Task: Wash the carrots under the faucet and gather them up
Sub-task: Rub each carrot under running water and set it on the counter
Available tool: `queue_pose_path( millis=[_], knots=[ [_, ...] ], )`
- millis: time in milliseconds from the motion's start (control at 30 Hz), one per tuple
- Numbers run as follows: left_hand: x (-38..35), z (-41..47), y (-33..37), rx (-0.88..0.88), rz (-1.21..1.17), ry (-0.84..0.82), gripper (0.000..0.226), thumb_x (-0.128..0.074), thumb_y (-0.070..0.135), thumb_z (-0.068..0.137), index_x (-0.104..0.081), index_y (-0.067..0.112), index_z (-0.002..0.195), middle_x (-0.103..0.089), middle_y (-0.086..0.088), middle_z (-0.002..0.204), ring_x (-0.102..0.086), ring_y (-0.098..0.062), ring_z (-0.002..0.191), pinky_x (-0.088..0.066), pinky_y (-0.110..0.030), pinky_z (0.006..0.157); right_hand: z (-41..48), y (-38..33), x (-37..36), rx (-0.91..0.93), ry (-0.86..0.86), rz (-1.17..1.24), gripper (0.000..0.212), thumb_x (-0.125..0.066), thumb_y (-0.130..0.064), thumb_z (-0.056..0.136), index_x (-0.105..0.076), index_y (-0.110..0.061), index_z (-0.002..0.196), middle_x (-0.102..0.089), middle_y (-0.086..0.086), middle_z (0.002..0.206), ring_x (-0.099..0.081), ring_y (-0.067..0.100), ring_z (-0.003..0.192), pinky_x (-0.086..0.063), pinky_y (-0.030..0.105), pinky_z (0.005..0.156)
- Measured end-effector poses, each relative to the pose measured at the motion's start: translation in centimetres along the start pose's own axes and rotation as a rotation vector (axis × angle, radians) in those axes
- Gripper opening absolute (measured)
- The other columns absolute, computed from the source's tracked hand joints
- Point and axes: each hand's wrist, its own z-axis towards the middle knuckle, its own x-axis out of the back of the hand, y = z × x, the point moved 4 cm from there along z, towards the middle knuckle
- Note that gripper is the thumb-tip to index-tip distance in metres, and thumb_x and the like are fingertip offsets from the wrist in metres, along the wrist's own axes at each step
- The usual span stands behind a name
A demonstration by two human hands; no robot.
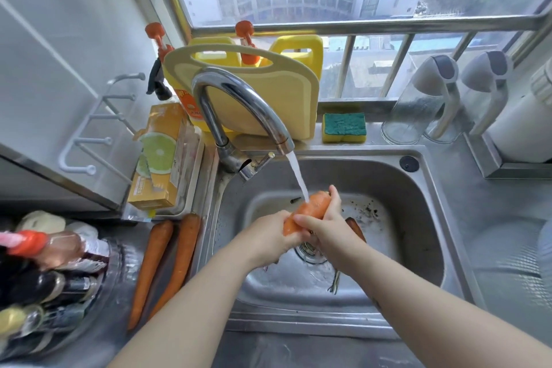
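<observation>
Both my hands hold one orange carrot (310, 208) over the steel sink (418, 218), right under the water stream from the curved chrome faucet (239, 104). My left hand (268, 236) grips its lower end and my right hand (325, 227) wraps its upper part. Two long carrots (167, 263) lie side by side on the counter left of the sink. Another carrot (356, 228) lies in the basin, mostly hidden behind my right hand.
A yellow cutting board (268, 98) and yellow jugs stand behind the faucet. A sponge (344, 127) sits on the sink's back ledge, with glass jars (418, 104) to its right. Bottles (44, 272) crowd the near left counter. A lemon-print box (158, 158) stands left of the faucet.
</observation>
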Motion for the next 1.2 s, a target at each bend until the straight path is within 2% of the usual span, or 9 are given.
queue_pose_path(
  millis=[133,300,433,600,700,800,967,1067,1200],
  knots=[
    [-1.5,-0.4,1.5,-0.044,0.276,0.140,0.042,-0.053,0.029,0.087,-0.039,0.018,0.125,-0.065,-0.011,0.104,-0.063,-0.033,0.088,-0.041,-0.031,0.062,0.4,-1.5,0.0,0.109,0.275,-0.178,0.075,-0.066,-0.009,0.084,-0.022,-0.027,0.142,-0.048,0.008,0.122,-0.057,0.020,0.099,-0.048,0.032,0.085],
    [-1.7,-1.0,2.1,-0.078,0.351,0.209,0.034,-0.049,0.037,0.090,-0.042,0.017,0.117,-0.066,-0.010,0.103,-0.061,-0.034,0.090,-0.035,-0.031,0.061,1.0,-0.8,0.3,0.060,0.437,-0.141,0.043,-0.051,-0.033,0.095,-0.041,-0.015,0.133,-0.055,0.009,0.118,-0.055,0.021,0.103,-0.045,0.038,0.096],
    [-1.6,-1.9,1.8,-0.138,0.360,0.221,0.038,-0.044,0.051,0.092,-0.043,0.020,0.113,-0.067,-0.007,0.100,-0.061,-0.033,0.088,-0.040,-0.034,0.063,1.0,-0.2,0.6,-0.103,0.498,-0.110,0.047,-0.035,-0.044,0.098,-0.058,-0.006,0.114,-0.062,0.013,0.101,-0.061,0.029,0.095,-0.050,0.040,0.087],
    [-0.8,-1.6,0.5,-0.128,0.436,0.250,0.046,-0.033,0.062,0.091,-0.042,0.025,0.117,-0.068,-0.002,0.092,-0.063,-0.028,0.085,-0.050,-0.039,0.071,0.2,-0.5,1.1,-0.255,0.420,0.201,0.042,-0.041,-0.039,0.098,-0.058,-0.003,0.086,-0.063,0.016,0.078,-0.063,0.029,0.073,-0.050,0.034,0.060],
    [-0.7,-1.4,0.4,-0.156,0.517,0.281,0.043,-0.036,0.056,0.093,-0.035,0.025,0.123,-0.066,0.001,0.093,-0.065,-0.024,0.083,-0.047,-0.036,0.066,0.7,-0.6,0.6,-0.125,0.258,0.260,0.019,-0.054,-0.022,0.094,-0.055,-0.004,0.098,-0.061,0.013,0.086,-0.061,0.023,0.077,-0.050,0.036,0.062],
    [-1.3,-1.4,0.7,-0.138,0.482,0.314,0.040,-0.046,0.042,0.093,-0.033,0.020,0.124,-0.063,-0.001,0.107,-0.064,-0.027,0.090,-0.045,-0.035,0.065,1.2,-0.7,0.2,0.039,0.286,0.040,0.033,-0.062,-0.013,0.085,-0.051,-0.012,0.116,-0.061,0.013,0.099,-0.063,0.024,0.088,-0.054,0.038,0.077],
    [-2.1,-1.6,1.2,-0.092,0.414,0.348,0.035,-0.048,0.027,0.093,-0.036,0.015,0.123,-0.052,-0.004,0.120,-0.059,-0.028,0.104,-0.040,-0.034,0.070,1.2,-1.2,-0.1,0.104,0.469,-0.046,0.016,-0.062,-0.019,0.084,-0.059,-0.007,0.094,-0.066,0.014,0.082,-0.065,0.026,0.075,-0.054,0.037,0.073],
    [-2.1,-1.6,1.9,-0.130,0.362,0.352,0.046,-0.048,0.033,0.094,-0.030,0.017,0.133,-0.048,-0.002,0.128,-0.057,-0.028,0.108,-0.042,-0.036,0.075,1.7,-1.8,0.2,0.045,0.462,0.003,0.026,-0.057,-0.029,0.090,-0.057,-0.009,0.074,-0.065,0.010,0.065,-0.063,0.025,0.065,-0.053,0.037,0.072],
    [-0.9,-0.9,0.5,-0.071,0.137,0.320,0.045,-0.043,0.057,0.089,-0.038,0.025,0.121,-0.064,-0.002,0.102,-0.064,-0.029,0.086,-0.051,-0.038,0.071,1.7,-1.9,-0.3,-0.004,0.200,0.082,0.020,-0.050,-0.025,0.096,-0.056,-0.009,0.086,-0.056,0.014,0.083,-0.057,0.029,0.084,-0.049,0.043,0.084]
  ],
)
